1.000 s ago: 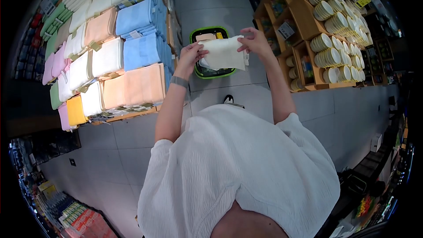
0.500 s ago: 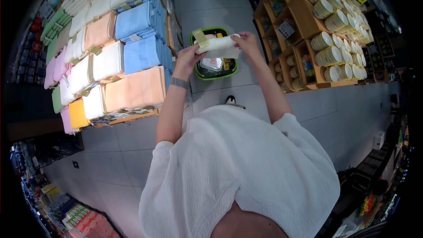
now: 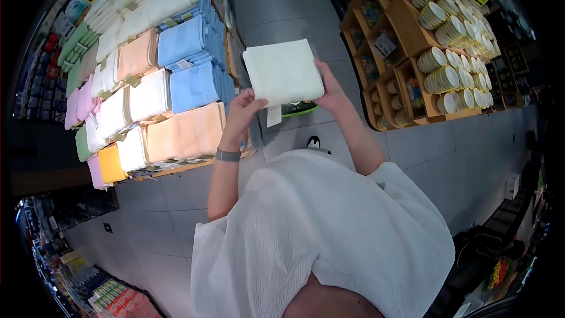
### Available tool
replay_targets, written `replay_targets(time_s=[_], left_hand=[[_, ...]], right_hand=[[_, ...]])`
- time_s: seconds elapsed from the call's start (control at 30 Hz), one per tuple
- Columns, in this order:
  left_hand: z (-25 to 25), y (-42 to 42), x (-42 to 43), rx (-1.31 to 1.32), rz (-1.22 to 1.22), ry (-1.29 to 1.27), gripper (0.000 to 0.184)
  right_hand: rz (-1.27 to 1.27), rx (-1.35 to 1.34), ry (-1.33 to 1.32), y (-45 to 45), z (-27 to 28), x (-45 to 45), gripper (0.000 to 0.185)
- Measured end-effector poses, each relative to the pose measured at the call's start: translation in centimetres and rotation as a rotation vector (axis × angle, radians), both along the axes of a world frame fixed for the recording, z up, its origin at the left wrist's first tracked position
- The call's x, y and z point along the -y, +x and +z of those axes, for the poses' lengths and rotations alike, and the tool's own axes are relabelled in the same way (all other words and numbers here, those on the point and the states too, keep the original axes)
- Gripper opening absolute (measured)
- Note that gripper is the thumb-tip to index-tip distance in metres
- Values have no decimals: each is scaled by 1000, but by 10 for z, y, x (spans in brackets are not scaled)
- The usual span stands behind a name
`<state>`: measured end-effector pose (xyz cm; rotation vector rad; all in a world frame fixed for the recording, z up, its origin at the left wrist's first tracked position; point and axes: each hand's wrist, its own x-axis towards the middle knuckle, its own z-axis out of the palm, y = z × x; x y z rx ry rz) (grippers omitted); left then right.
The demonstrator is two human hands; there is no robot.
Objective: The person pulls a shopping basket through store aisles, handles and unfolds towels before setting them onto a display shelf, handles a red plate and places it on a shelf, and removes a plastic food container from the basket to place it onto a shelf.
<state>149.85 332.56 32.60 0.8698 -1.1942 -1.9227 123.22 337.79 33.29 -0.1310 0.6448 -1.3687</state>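
A folded cream-white towel (image 3: 283, 73) is held up between my two hands, its broad flat face showing. My left hand (image 3: 243, 110) pinches its lower left corner, beside a small white tag (image 3: 274, 116) that hangs down. At the towel's right edge, my right hand (image 3: 331, 86) grips the side, with some fingers hidden behind the cloth. Below the towel, only the green rim of a basket (image 3: 299, 109) on the floor shows; its contents are hidden.
Stacks of folded towels, including blue ones (image 3: 194, 87) and peach ones (image 3: 185, 132), fill a display at the left. On the right stands a wooden shelf (image 3: 406, 26) with stacked cups (image 3: 450, 79). A shoe (image 3: 313, 141) is on the floor.
The towel was tipped nearly edge-on with its label showing; now its broad face is visible and it covers most of the basket. Both hands keep hold of it.
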Motion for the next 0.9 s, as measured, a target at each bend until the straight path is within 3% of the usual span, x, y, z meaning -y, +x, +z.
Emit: replay_targets(time_s=[0.1,0.2,0.27,0.37,0.47,0.9], left_hand=[[-24,15,-2,159,-46,12,21],[-31,23,-10,153,-17,62,26],[-12,28,-18,-3,59,93,35],[15,26,-25,-88,172,23,42],[9,22,-19,69,213,-89,43],[54,16,-30,93,407,-430,32]], right_hand=[[84,-209,57,10,-49,8,56],[66,-394,66,22,-43,-4,58],[-2,-516,-23,26,-18,-13,59],[9,-560,-131,30,19,-29,60],[166,-634,-93,30,-1,-25,59],[47,-572,-149,53,5,-44,50]])
